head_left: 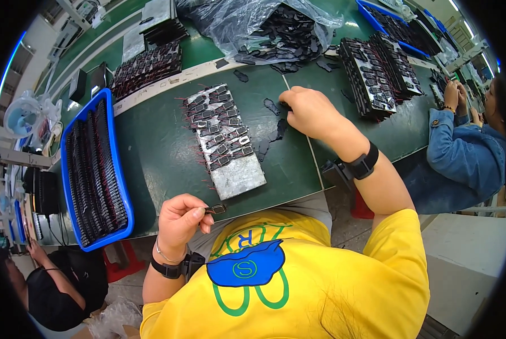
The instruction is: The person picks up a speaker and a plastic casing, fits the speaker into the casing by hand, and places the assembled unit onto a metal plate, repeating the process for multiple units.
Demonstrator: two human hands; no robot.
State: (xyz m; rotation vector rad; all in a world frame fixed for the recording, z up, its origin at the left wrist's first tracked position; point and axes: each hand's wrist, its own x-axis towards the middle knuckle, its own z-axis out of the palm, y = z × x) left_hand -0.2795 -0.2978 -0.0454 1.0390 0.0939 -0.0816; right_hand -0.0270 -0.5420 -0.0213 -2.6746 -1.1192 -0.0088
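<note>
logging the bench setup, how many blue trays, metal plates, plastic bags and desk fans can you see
blue trays: 2, one at the left, one at the far right
metal plate with small parts: 1
clear plastic bag of black parts: 1
desk fan: 1
total: 5

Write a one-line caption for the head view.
Left hand pinches a small black part; right hand reaches loose parts.

a plate [239,178] of parts lies mid-table [162,152], a tray [97,172] to its left, a bag [264,25] behind it, stacks [380,70] to its right. loose pieces [275,121] lie between plate and right hand [309,113].
</note>
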